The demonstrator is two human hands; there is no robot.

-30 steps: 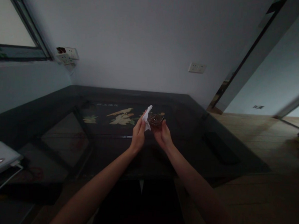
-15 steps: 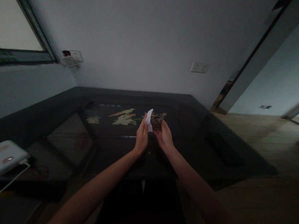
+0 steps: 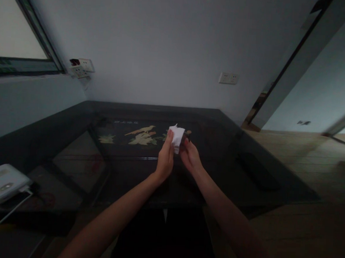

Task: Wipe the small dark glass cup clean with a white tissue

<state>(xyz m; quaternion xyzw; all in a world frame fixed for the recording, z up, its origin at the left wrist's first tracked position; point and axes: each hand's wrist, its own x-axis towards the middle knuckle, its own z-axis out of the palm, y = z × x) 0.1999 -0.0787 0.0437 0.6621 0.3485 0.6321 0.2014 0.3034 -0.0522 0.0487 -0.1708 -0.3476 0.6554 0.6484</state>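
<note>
My left hand [image 3: 165, 156] is closed on a white tissue [image 3: 177, 137], its thumb lying along the left edge. Just to the right, my right hand [image 3: 190, 156] grips a small dark brown, shiny object [image 3: 186, 136] whose kind I cannot make out. The tissue lies against this object and covers most of it. Both hands are raised over the dark glossy table [image 3: 135, 173], close together in front of me.
A white box-shaped device [image 3: 6, 182] with a white cable [image 3: 8, 214] stands at the table's left. A flat black object [image 3: 257, 171] lies on the right side. Behind the table rises a wall with sockets [image 3: 228, 78].
The tissue has swung to the right across the dark object and now shows its broad side. My left hand has shifted slightly right with it; the right hand stays nearly in place.
</note>
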